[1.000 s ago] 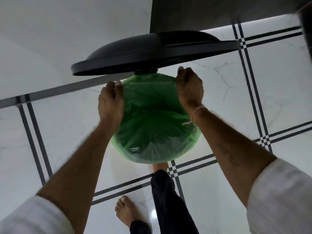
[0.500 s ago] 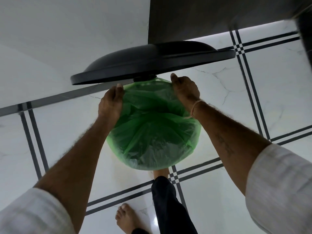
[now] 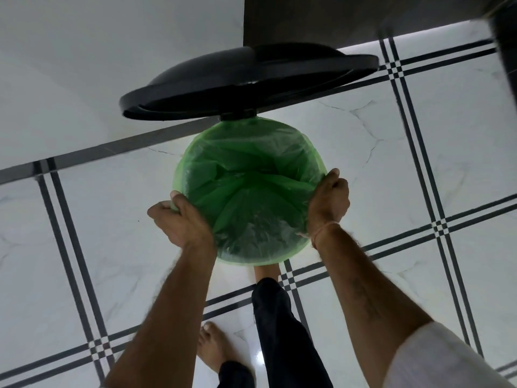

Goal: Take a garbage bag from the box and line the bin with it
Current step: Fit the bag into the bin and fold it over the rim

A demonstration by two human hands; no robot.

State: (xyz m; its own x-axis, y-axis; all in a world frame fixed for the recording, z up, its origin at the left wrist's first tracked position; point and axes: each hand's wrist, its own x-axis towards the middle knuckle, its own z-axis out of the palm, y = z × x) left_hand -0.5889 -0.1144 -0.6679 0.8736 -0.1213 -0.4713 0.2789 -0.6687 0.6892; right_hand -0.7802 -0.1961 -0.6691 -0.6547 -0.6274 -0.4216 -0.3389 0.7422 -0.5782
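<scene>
Left hand (image 3: pixel 181 222) grips the near-left rim of the bin, fingers clenched on the green garbage bag (image 3: pixel 249 197) folded over it. Bag lines the round bin on the tiled floor (image 3: pixel 419 169), mouth facing up. Right hand (image 3: pixel 328 200) clenched on bag at right rim. Black lid (image 3: pixel 246 79) stands raised behind. Bare foot (image 3: pixel 215 351) just below the bin.

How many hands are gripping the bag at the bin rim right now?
2. The left hand grips the green bag at the rim's near-left; the right hand grips it at the near-right.
</scene>
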